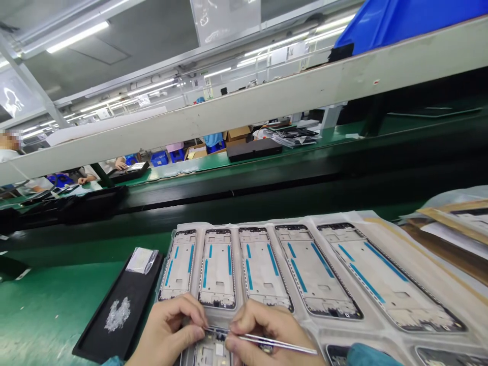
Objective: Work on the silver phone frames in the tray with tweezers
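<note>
Tweezers [263, 341] were pinched in the right hand [267, 333], tips at the frame [211, 351] steadied by the left hand's [171, 330] pressed fingers at the bench's near edge; a light, level grip was judged best.

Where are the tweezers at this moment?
In the head view, bottom centre: the right hand holds the tweezers, tips beside the left hand, over a phone frame.
</note>
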A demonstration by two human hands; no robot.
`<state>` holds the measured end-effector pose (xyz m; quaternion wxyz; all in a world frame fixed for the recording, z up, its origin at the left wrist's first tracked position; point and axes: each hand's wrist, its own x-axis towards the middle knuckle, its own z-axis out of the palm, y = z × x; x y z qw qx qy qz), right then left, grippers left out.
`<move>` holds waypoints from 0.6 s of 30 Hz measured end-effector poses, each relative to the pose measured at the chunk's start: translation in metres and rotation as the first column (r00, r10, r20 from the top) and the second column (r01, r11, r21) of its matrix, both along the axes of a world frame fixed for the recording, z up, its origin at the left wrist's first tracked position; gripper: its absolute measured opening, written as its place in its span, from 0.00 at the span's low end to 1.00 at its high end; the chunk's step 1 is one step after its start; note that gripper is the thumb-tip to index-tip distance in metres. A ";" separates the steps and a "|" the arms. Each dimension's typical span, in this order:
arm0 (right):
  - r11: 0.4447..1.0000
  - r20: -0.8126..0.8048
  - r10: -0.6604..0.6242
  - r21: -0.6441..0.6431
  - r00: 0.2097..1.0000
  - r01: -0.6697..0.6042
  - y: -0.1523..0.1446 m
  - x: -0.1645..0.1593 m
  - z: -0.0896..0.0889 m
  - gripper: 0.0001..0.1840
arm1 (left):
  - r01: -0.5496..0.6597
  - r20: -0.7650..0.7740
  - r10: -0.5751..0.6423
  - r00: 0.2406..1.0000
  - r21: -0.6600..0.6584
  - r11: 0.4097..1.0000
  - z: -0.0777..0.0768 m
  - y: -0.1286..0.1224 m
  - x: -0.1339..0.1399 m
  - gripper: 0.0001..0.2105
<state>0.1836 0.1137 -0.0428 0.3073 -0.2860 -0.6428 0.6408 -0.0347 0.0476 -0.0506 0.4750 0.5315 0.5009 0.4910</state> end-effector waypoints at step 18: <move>0.939 -0.200 -0.343 -0.043 0.918 0.341 0.079 0.023 0.022 0.21 | 0.289 -0.623 0.068 0.779 0.454 0.843 0.001 -0.001 0.032 0.08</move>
